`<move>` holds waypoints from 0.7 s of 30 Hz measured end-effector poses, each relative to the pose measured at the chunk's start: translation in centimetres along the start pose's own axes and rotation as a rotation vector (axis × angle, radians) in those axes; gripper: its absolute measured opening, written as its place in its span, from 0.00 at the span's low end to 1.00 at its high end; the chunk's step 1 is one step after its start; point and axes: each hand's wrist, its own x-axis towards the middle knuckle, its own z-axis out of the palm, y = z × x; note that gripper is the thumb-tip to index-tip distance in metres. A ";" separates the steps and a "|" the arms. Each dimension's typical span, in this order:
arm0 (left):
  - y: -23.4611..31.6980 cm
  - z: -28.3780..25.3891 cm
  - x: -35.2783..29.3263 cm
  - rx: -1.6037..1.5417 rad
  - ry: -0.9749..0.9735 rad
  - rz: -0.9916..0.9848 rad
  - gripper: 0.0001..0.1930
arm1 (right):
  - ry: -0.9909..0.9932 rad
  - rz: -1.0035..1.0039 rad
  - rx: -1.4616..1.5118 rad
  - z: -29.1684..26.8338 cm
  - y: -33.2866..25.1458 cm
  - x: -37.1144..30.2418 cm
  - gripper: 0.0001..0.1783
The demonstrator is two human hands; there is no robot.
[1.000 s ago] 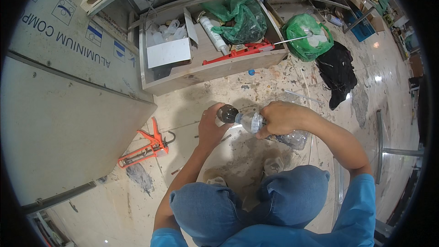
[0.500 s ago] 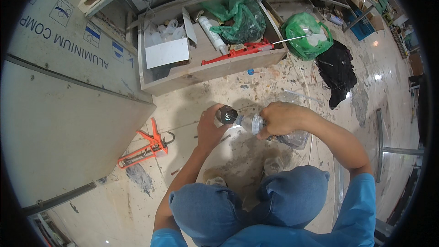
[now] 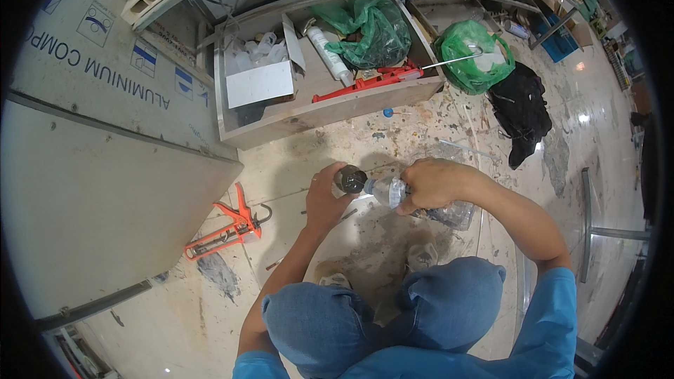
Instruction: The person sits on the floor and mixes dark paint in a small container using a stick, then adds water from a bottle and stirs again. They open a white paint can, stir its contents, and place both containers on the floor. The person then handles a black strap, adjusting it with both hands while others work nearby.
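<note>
My left hand (image 3: 327,198) is wrapped round a small round container (image 3: 351,180), whose dark upper face shows; I cannot tell if that is liquid or a dark lining. Just right of it, a clear plastic bottle (image 3: 387,191) lies tilted in the grip of my right hand (image 3: 435,184). Its narrow mouth points left and meets or nearly meets the container's rim. The wide end of the bottle reaches out to the lower right, partly hidden behind my fingers. Both hands are low over the stained tile floor, in front of my knees.
An orange caulking gun (image 3: 228,228) lies on the floor at left, near a grey panel (image 3: 105,203). Ahead stands a wooden drawer (image 3: 309,121) with a red caulking gun (image 3: 368,83), a white sealant tube (image 3: 327,55) and green plastic. A green bag (image 3: 472,63) and black cloth (image 3: 521,112) lie right.
The whole view has shifted slightly. Both hands keep their grips, and the bottle's mouth stays beside the small container's rim.
</note>
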 end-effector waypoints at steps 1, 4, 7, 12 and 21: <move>0.0 0.0 0.0 0.001 -0.004 -0.003 0.40 | -0.003 -0.003 0.007 -0.1 0.0 0.0 0.25; -0.2 0.1 0.1 -0.011 -0.015 -0.015 0.40 | -0.046 -0.013 0.027 -0.4 0.1 0.1 0.30; -0.2 0.3 0.1 -0.005 -0.008 -0.019 0.40 | -0.056 -0.031 0.040 -0.3 0.4 0.4 0.33; -0.1 0.1 0.3 -0.020 -0.001 -0.044 0.38 | -0.019 -0.096 0.033 0.6 1.7 1.6 0.34; -0.1 -3.9 3.7 -0.195 0.116 -0.113 0.36 | 0.405 -0.326 0.361 0.7 4.0 5.3 0.36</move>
